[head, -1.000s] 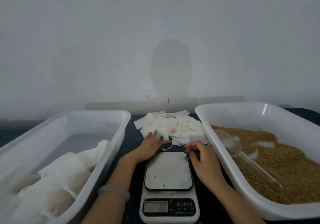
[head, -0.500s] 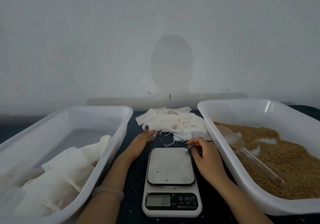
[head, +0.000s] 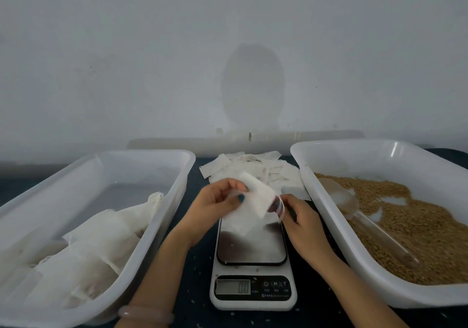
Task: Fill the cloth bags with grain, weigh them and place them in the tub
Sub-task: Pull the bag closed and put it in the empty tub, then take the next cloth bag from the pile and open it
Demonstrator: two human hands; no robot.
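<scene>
An empty white cloth bag (head: 253, 202) hangs over the back of the kitchen scale (head: 252, 246). My left hand (head: 215, 204) pinches the bag's left side with thumb and fingers. At the bag's right edge my right hand (head: 297, 217) pinches it too. Behind them lies a pile of flat empty bags (head: 253, 169). The left tub (head: 141, 173) holds several filled white bags (head: 96, 246). The right tub (head: 329, 155) holds brown grain (head: 410, 226) with a clear plastic scoop (head: 354, 208) lying in it.
The scale's display (head: 233, 287) faces me at the front. Both tubs flank the scale closely on a dark tabletop (head: 195, 284) sprinkled with stray grains. A plain grey wall (head: 228, 49) rises just behind the table.
Both hands were low at the bag pile behind the scale. They have lifted one empty bag off the pile and now hold it between them above the scale.
</scene>
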